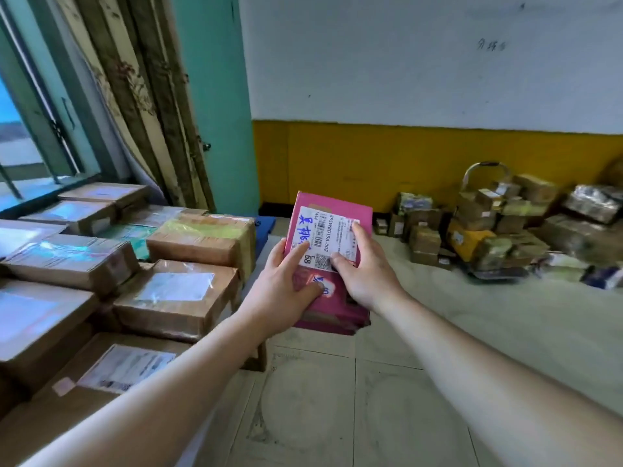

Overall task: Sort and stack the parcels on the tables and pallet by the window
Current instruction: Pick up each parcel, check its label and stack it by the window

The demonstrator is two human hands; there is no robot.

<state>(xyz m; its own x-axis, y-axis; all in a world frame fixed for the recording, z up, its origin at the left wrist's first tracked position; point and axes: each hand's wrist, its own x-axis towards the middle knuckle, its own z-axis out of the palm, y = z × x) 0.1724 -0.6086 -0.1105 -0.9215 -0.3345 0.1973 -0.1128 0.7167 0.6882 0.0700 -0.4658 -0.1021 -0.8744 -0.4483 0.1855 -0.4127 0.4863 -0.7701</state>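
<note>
Now, step in hand: I judged this as the sorting stage, with one parcel lifted for a look at its label and not yet set on any stack.
Parcel: the pink box [332, 261] hung in the air at the centre of my view, above the tiled floor [337, 399] and just off the desk's near corner, touching none of the stacks.
Hands: my left hand [286, 284] gripped the box's lower left edge, thumb pressed on its face; my right hand [362, 271] held the right side, fingers curled over the white shipping label [325, 237].
Next move: I reckoned it called for reading the blue handwriting and barcode, then choosing a pile and laying the box flat, squared to what lies beneath.
Desk at nine o'clock: brown cardboard parcels [175, 291] lay flat in close rows on the desk [249, 358] beneath the window [40, 129], taped and glossy where clear label pouches caught the light.
Far heap at two o'clock: a loose pile of small cartons [485, 227] sat on the floor against the yellow wall band [404, 156], too blurred to tell apart.
Materials: the pink box looked like thin, rigid printed card, flat and oblong; the label was smooth paper; the brown cartons were matte corrugated board.
Eleven o'clock: a patterned curtain [141, 96] hung in heavy folds.
</note>
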